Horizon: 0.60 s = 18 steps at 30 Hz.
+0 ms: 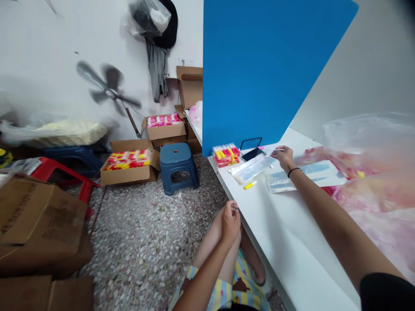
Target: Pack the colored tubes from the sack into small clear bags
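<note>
My right hand [284, 157] reaches over the white table, a dark band round its wrist. Its fingers are pinched on a small white piece [278, 150], too small to name. Under and beside it lie a clear plastic bag pack [251, 169] and a flat pale-blue plastic pack [304, 176]. A yellow-capped tube [249, 185] lies near the table's edge. Above my knees, beside the table edge, my left hand [231, 221] has its fingers curled; whatever is in them, if anything, cannot be made out.
Bundled red and yellow tubes [226, 155] sit at the table's far corner by a phone [253, 154] and a blue partition [259, 69]. Pink-filled plastic bags [366, 194] crowd the right. On the floor stand a blue stool [177, 155], an open carton [129, 172] and brown boxes [42, 224].
</note>
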Each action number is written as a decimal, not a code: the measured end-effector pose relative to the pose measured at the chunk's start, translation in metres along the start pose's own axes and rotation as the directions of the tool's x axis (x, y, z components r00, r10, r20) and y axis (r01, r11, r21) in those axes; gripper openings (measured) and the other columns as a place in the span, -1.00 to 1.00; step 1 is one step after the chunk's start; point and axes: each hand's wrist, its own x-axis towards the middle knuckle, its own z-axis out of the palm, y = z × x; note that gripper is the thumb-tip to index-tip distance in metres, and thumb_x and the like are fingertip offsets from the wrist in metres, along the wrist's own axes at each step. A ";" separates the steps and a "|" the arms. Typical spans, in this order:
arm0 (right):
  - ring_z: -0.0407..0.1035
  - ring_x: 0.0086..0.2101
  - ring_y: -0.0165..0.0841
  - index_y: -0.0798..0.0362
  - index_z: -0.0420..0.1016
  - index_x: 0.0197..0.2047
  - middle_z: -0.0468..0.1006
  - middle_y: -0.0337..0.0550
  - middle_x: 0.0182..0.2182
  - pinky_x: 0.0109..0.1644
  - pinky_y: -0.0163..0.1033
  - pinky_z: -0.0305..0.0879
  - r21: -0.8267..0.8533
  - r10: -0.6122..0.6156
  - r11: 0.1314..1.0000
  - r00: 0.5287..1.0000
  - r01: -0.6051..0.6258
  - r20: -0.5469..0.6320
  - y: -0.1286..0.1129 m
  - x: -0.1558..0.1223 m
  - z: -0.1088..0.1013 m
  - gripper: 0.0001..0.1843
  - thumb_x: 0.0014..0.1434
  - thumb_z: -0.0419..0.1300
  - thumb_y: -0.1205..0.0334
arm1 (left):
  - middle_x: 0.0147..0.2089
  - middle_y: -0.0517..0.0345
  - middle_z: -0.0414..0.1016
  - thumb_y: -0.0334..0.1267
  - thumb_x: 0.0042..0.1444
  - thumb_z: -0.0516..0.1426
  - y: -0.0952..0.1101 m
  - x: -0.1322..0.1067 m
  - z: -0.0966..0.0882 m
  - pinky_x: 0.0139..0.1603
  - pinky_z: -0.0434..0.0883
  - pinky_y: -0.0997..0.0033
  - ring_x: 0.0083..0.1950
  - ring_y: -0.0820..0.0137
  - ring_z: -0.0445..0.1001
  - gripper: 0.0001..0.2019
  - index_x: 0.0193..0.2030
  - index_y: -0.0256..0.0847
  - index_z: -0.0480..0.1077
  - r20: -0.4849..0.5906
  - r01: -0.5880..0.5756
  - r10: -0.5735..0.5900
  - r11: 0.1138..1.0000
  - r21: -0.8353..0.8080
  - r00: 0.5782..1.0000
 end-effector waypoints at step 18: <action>0.28 -0.52 -0.55 0.03 0.14 -0.45 0.23 -0.40 -0.57 -0.33 -0.31 0.41 0.189 -0.136 0.965 0.965 0.180 -0.226 -0.101 0.042 -0.034 -0.75 0.08 0.01 0.58 | -0.26 0.13 0.42 -0.51 0.08 -0.01 0.002 0.002 0.000 -0.22 0.39 0.43 -0.26 0.42 0.43 -0.77 -0.15 -0.20 0.30 0.002 -0.058 0.058 0.998 0.023 0.998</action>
